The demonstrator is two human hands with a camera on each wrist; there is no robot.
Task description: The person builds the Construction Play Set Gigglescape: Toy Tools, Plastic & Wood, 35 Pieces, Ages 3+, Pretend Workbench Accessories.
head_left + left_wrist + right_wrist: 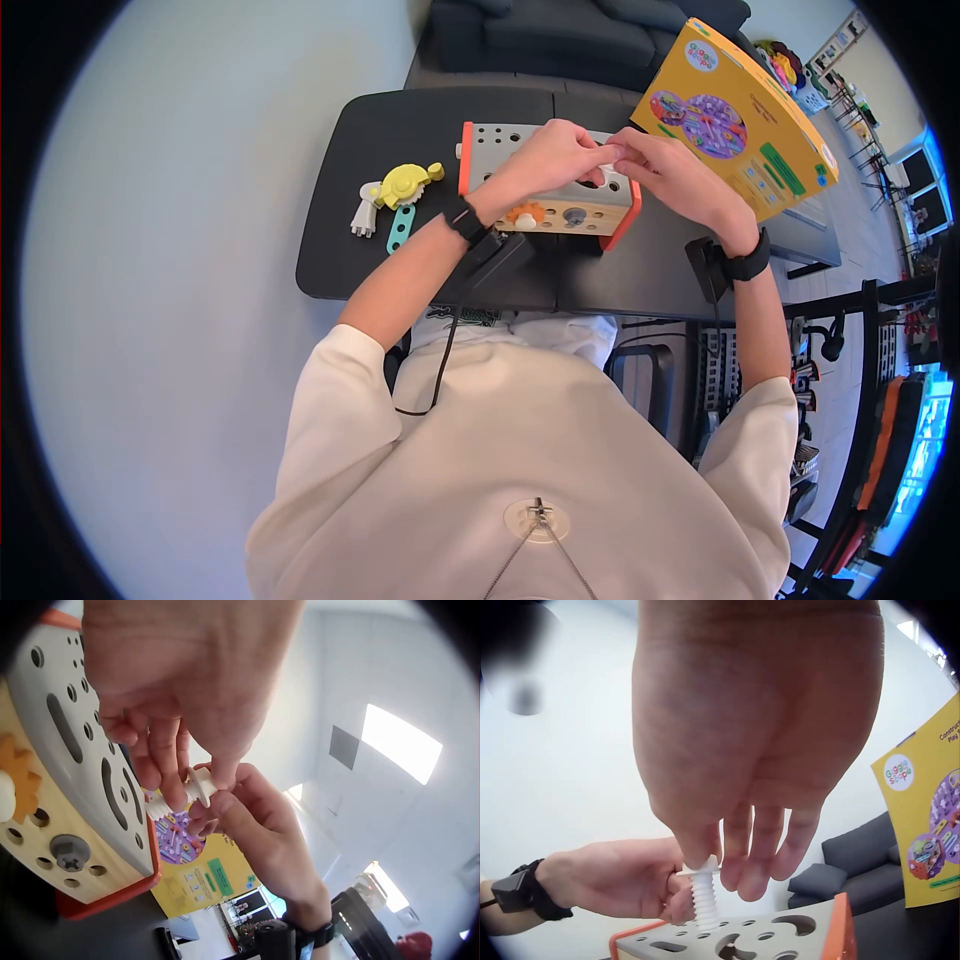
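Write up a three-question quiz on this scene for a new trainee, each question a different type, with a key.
1. Short answer: What are the left hand and the right hand holding together?
2. True or false: The orange gear sits on the wooden front of the toy workbench.
3. Fill in the blank: In the head view, the yellow box stands to the ____ of the toy workbench.

Key: 1. A white screw. 2. True. 3. Right.

At your far right, the yellow box (728,125) reads "Construc" and "Play S" where the right wrist view cuts it; its round white logo (898,772) starts with G, the rest unsure; you cannot read its green panel (782,169).
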